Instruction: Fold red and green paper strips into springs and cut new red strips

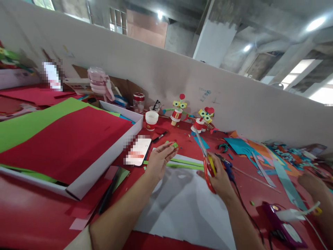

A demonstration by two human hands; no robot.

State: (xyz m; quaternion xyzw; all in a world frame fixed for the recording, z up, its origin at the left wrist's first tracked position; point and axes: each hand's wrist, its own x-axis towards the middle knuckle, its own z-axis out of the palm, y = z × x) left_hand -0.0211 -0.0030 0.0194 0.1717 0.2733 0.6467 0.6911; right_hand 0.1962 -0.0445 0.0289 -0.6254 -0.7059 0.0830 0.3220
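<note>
Left hand (161, 157) pinches small green piece (175, 144), partly finger-hidden; right hand (220, 178) grips scissors (206, 168), handles partly covered. Red table (26, 208), pale partition (166, 76), concrete pillar (215, 40) beyond.

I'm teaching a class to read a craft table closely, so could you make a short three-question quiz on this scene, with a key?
1. What does the right grip hold?
2. True or false: in the picture, the jar stands to the right of the pink bottle.
3. Fill the gap: in the white box, the big red sheet partly covers a ____ sheet.

Key:
1. The scissors.
2. True.
3. Green; the green sheet shows beyond the red one's edge.
</note>
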